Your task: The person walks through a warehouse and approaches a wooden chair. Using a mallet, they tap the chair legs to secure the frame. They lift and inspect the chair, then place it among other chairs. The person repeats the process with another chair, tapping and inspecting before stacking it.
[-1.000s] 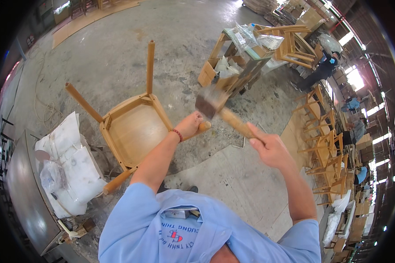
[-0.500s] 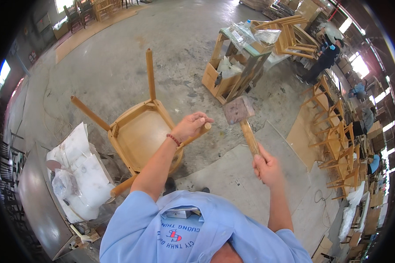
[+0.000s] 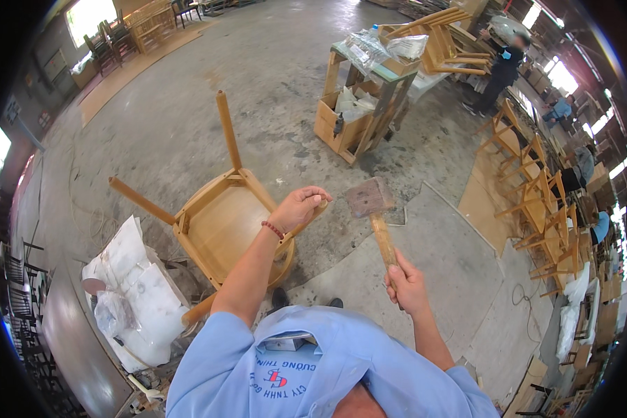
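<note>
Light-wood chair (image 3: 230, 221), upturned, seat underside showing, is seen left of centre, in front of the worker; its position is little changed over the last second. Brown block-headed mallet with pale wooden handle (image 3: 372, 200): a second ago its head is blurred against the near chair leg's end; now it is held sharp and clear of it, just to the right. A lull between blows is judged likely, the work on this leg perhaps unfinished. Handle is gripped firmly by the right hand (image 3: 406, 285). Left hand (image 3: 298, 209) is kept at the free end of the round wooden leg (image 3: 304, 226), fingers narrowly curled; whether the leg itself is gripped cannot be told.

Containers: beyond, a green-topped wooden-framed counter (image 3: 385, 101) is topped with crumpled clear plastic (image 3: 366, 50). Beneath, an open brown box (image 3: 331, 129) is filled with white crumpled material (image 3: 355, 103).
</note>
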The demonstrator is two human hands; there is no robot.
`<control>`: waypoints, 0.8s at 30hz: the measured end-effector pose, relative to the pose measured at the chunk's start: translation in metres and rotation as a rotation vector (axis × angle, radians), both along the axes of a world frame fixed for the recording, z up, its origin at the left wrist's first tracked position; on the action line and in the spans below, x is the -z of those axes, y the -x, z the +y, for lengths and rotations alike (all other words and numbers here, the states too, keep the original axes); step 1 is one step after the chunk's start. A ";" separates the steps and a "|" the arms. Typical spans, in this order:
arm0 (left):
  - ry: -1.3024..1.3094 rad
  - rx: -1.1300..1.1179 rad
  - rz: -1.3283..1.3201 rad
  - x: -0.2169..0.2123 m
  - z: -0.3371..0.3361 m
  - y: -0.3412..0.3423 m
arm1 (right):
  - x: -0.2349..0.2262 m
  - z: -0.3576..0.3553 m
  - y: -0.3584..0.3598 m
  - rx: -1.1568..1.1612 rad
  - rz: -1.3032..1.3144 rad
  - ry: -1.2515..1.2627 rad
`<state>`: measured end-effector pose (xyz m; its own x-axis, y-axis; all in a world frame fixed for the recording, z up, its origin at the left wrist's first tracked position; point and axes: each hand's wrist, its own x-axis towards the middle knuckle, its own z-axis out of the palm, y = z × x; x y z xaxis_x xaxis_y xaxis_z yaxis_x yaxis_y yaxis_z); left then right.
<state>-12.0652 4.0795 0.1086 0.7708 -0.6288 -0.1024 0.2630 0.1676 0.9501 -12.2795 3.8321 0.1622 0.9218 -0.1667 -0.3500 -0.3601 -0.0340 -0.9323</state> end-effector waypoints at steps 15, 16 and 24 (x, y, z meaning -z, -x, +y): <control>0.006 0.002 0.065 -0.011 0.001 0.005 | -0.025 0.014 -0.018 -0.121 -0.109 0.437; 0.002 0.009 0.060 -0.012 0.002 0.005 | -0.027 0.015 -0.019 -0.121 -0.107 0.451; -0.108 0.008 -0.007 -0.010 0.000 0.000 | -0.028 0.022 -0.019 -0.187 -0.319 0.755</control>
<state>-12.0652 4.0791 0.1182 0.7664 -0.6209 -0.1646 0.2573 0.0619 0.9644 -12.2605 3.8539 0.1904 0.9934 -0.0859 0.0764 -0.0093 -0.7222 -0.6916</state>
